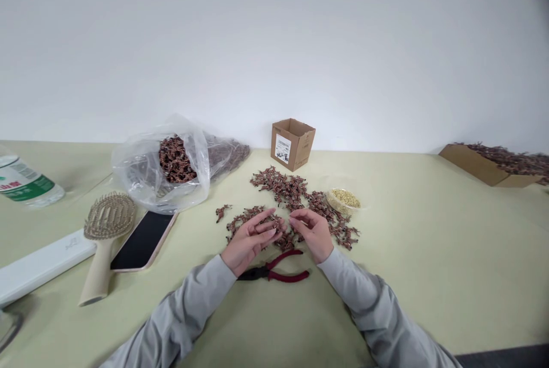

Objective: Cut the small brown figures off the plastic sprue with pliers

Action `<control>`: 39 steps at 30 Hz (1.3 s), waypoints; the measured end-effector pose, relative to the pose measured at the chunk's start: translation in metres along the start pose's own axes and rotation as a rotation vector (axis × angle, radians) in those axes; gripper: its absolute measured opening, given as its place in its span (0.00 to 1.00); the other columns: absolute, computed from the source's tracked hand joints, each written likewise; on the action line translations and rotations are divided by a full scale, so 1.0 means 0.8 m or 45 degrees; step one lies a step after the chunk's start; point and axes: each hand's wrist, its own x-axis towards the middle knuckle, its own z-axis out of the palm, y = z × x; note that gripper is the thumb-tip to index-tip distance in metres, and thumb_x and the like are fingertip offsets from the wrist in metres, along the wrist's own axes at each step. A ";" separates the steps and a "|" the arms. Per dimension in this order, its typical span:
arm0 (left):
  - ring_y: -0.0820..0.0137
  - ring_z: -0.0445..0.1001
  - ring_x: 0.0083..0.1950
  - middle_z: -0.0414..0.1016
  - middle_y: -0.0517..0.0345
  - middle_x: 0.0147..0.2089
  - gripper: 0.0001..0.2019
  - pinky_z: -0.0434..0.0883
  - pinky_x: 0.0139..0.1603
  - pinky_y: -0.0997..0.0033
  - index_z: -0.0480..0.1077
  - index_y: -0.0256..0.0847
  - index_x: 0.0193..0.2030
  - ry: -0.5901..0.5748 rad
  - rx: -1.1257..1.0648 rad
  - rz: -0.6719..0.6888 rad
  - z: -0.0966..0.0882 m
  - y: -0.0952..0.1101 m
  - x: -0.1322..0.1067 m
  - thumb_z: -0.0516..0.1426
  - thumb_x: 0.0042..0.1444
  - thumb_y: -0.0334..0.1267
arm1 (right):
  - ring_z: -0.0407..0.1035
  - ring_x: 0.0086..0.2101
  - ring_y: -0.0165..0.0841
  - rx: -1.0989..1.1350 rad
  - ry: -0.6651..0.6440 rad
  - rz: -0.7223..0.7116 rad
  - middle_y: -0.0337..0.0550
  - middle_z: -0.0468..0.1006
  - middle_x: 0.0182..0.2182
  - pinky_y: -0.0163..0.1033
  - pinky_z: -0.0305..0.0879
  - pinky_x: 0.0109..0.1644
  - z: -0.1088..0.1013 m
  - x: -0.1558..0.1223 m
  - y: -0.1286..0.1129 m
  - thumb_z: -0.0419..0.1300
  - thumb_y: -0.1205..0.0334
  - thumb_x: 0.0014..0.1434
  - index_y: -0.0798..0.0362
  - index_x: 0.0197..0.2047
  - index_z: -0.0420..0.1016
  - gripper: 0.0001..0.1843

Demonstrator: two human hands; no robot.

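Observation:
My left hand [252, 240] is bent at the fingers over the pile, around what looks like a small reddish-brown animal figurine [278, 225], partly covered by the fingers. Beside it, my right hand [315, 234] has thumb and forefinger pinched together; whatever lies between the tips is too small to make out. Under and behind both hands spreads a pile of similar brown figurines [281, 185]. Pliers [288, 277] with dark red handles lie just below the hands, their jaws partly behind my left wrist. A clear round tub [344, 201] of tiny gold-coloured pieces stands right of the pile.
An open cardboard box [300, 150] stands near the wall. To the left are a plastic bag [137, 173] of brown figurines, a phone [143, 242], a hairbrush [102, 259], a white case [47, 265] and a bottle [28, 182]. A filled cardboard tray [476, 166] sits far right.

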 end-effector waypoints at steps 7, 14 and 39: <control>0.64 0.69 0.49 0.74 0.48 0.43 0.23 0.59 0.57 0.59 0.62 0.36 0.52 -0.022 -0.073 -0.018 0.000 -0.003 0.001 0.57 0.47 0.24 | 0.69 0.30 0.32 0.022 -0.027 -0.028 0.41 0.74 0.27 0.36 0.68 0.33 0.007 -0.005 -0.004 0.61 0.61 0.45 0.53 0.29 0.71 0.07; 0.62 0.67 0.52 0.75 0.50 0.39 0.20 0.58 0.57 0.57 0.64 0.34 0.51 -0.077 -0.130 -0.038 0.000 -0.004 0.001 0.56 0.49 0.25 | 0.69 0.29 0.31 0.026 -0.015 -0.044 0.41 0.74 0.28 0.36 0.67 0.33 0.004 -0.003 -0.001 0.61 0.61 0.45 0.54 0.30 0.71 0.08; 0.71 0.73 0.40 0.74 0.52 0.41 0.19 0.64 0.49 0.71 0.65 0.38 0.47 -0.026 0.010 -0.040 -0.002 -0.007 0.000 0.60 0.46 0.27 | 0.68 0.24 0.29 0.112 -0.048 -0.092 0.39 0.73 0.27 0.36 0.67 0.28 0.006 -0.010 -0.014 0.61 0.61 0.46 0.52 0.26 0.62 0.10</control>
